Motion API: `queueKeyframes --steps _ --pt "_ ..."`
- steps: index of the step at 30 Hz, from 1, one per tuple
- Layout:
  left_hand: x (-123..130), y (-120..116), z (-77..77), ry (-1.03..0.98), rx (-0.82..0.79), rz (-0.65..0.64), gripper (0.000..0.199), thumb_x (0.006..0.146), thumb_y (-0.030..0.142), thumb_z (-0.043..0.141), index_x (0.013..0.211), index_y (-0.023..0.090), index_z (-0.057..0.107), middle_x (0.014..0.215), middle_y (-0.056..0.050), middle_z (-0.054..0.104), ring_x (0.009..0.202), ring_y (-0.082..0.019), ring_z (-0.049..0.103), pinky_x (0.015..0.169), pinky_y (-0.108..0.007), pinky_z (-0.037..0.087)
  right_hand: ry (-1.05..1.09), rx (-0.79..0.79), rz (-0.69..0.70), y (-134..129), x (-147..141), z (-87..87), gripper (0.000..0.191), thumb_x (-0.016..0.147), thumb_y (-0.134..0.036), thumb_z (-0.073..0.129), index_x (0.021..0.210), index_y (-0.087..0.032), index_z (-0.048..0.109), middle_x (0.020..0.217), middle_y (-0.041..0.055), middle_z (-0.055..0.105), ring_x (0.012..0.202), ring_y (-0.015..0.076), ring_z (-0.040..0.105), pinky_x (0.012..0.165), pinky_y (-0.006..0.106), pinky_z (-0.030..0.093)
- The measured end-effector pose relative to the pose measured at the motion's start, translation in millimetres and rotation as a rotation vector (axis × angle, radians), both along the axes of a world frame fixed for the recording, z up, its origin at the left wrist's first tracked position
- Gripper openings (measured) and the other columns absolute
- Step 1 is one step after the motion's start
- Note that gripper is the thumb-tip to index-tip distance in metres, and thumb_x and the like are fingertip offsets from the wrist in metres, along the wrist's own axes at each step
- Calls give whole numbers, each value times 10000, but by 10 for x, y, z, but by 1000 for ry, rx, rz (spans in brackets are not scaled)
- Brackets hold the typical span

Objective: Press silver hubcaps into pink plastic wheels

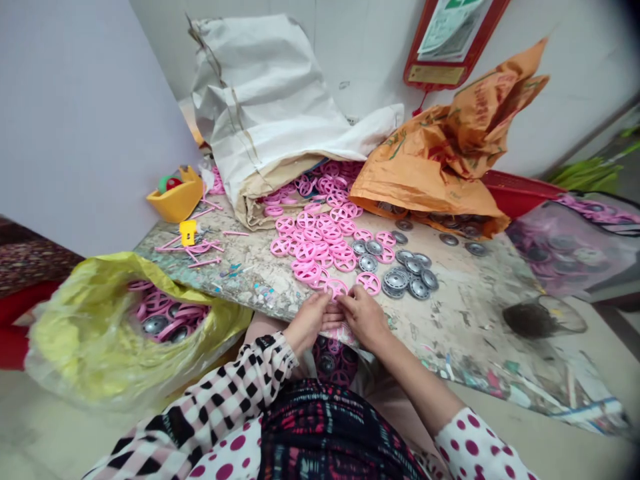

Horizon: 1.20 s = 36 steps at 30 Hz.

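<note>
Spilling pink wheels and silver hubs at its mouth, a crumpled yellow plastic bag (100,340) lies at nine o'clock. At ten o'clock, a yellow plastic bin (175,198) stands at the corner of the worn, stained desk (465,320), with thin pink plastic rods (205,262) scattered just before it. The left hand (310,320) and right hand (365,317) sit close together at the desk's near edge, their fingers (325,300) pinching a pink plastic spoked wheel (336,288) at twelve o'clock. Beyond it, a heap of pink spoked wheels (315,243) spreads below a white woven sack (265,87). A crumpled orange woven sack (440,153) slumps at one o'clock, round silver metal hubs (410,277) cluster at two, a red plastic crate (515,193) sits behind them, and a clear plastic bag (570,247) of parts lies at three.
</note>
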<state>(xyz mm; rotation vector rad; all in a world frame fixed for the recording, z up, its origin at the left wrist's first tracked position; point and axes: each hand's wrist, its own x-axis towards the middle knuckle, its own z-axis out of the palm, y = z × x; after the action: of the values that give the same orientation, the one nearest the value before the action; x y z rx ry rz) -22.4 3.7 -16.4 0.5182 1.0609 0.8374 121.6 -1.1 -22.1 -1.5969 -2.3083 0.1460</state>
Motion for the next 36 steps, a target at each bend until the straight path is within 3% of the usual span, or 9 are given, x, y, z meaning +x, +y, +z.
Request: queueKeyframes --steps 4,7,10,16,21,25,28,32,36 --pt "19 4 -34 18 -7 31 149 841 283 571 891 172 485 770 -48 649 604 -147 657 573 -247 531 33 64 7 -47 268 29 334 955 -324 376 1073 -184 654 969 90 580 862 173 514 760 268 408" --pt "19 7 -39 27 -34 37 137 845 270 571 857 167 483 785 -51 647 635 -158 667 582 -257 538 -68 71 -256 125 522 87 370 947 -302 377 1200 -148 598 1148 133 580 1039 246 488 884 359 398" --pt "-2 7 -23 6 -55 22 144 829 257 601 841 164 492 769 -43 647 635 -155 666 603 -263 542 -229 -25 -498 311 723 117 419 926 -314 409 1291 -146 530 1285 158 524 1116 327 446 885 461 387" --pt "-56 9 24 -23 -49 -88 129 809 206 634 874 157 534 799 -68 679 677 -152 678 632 -236 535 -185 -62 -539 455 970 28 419 844 -376 551 1204 -169 609 1120 189 573 1024 327 489 830 442 393" --pt "-78 27 15 -20 -48 -127 135 817 220 636 889 163 536 817 -67 688 690 -147 680 651 -236 534 149 -23 -639 492 1146 35 432 706 -378 655 1061 -134 679 917 128 583 877 254 526 796 376 408" --pt "-86 37 1 -54 -51 -149 145 816 220 642 888 159 531 844 -76 691 703 -151 682 668 -248 535 748 -86 -689 391 915 92 342 634 -397 650 864 -143 664 669 14 548 624 160 490 656 313 417" --pt "-87 41 4 -56 -39 -154 144 827 230 632 901 156 532 867 -83 693 713 -150 684 668 -242 530 1157 -211 -539 244 491 71 441 582 -467 694 880 -151 621 641 -15 543 568 127 464 585 272 406" --pt "-109 46 -3 -89 -30 -169 105 863 209 578 941 156 530 829 -77 688 724 -154 687 682 -244 529 1281 -264 -445 106 52 -34 452 612 -475 698 922 -155 616 711 -1 576 627 130 502 605 262 421" --pt "-153 48 -51 -156 -13 -194 140 849 224 600 950 153 535 785 -76 679 703 -173 688 683 -268 536 1314 -322 -449 51 -21 -127 413 610 -506 685 822 -176 558 728 13 597 639 146 530 582 269 443"
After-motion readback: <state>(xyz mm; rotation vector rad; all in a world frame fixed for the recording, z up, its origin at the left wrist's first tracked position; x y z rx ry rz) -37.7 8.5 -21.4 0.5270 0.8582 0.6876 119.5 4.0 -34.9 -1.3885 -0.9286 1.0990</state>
